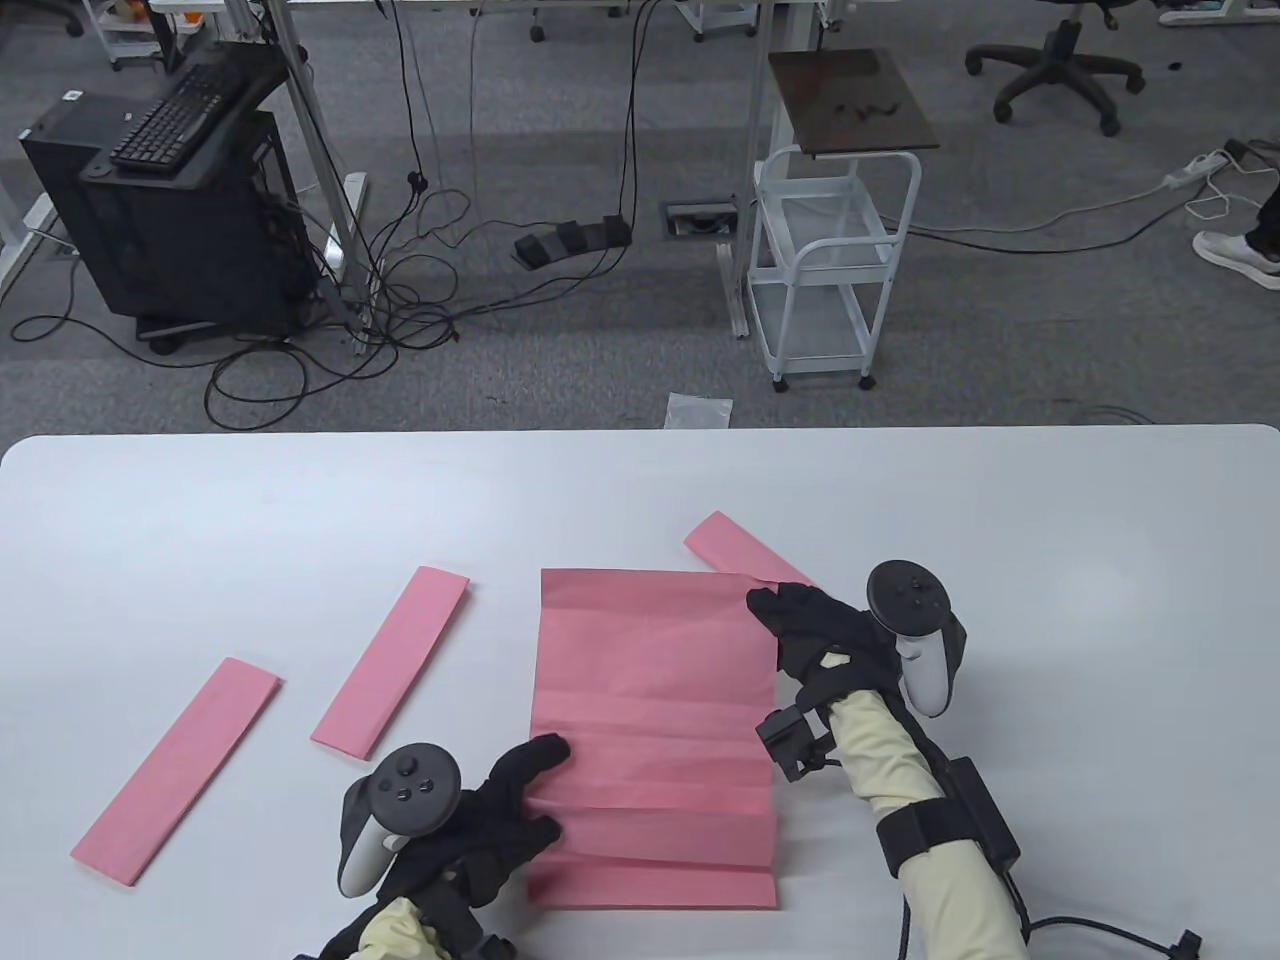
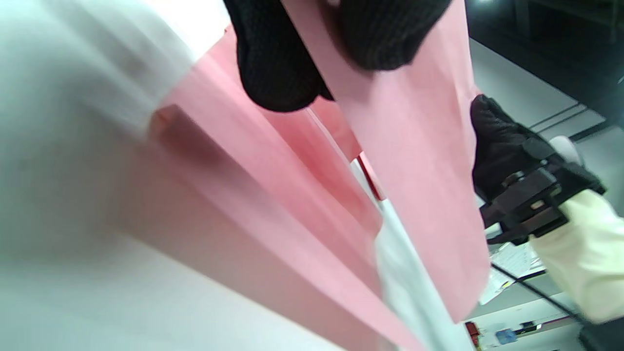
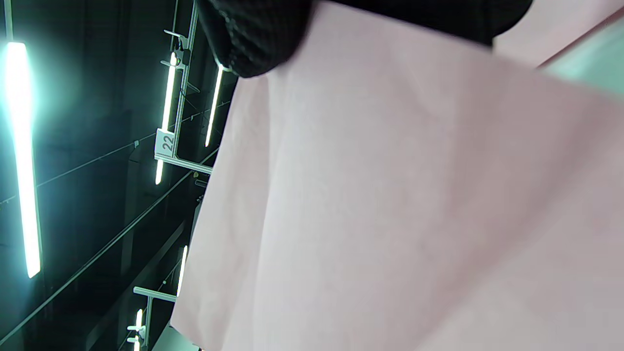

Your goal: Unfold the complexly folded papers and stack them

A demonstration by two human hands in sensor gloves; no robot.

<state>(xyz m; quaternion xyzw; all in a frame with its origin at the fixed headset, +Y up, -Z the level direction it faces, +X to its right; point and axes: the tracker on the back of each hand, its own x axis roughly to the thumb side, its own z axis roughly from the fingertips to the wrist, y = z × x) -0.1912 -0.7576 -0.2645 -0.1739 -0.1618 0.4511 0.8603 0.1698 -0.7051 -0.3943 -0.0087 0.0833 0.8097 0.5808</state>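
I'm gripping the pink sheet [image 1: 655, 730] with my left hand [image 1: 480, 820] and right hand [image 1: 815, 630], over a white table [image 1: 200, 520] fronting grey carpet [image 1: 560, 340].

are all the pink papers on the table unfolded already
No, only the large creased pink sheet is open; three narrow folded pink strips lie on the white table.

The table view was bright and evenly lit, sharp throughout, with only faint soft shadows on the white rectangular table [image 1: 200, 520] and slight bending of straight lines toward the edges. The left wrist view was heavily blurred, the creased pink paper sheet [image 2: 414, 170] smeared and out of focus. In the right wrist view, long ceiling tube lights [image 3: 22, 156] glared against a dark background.
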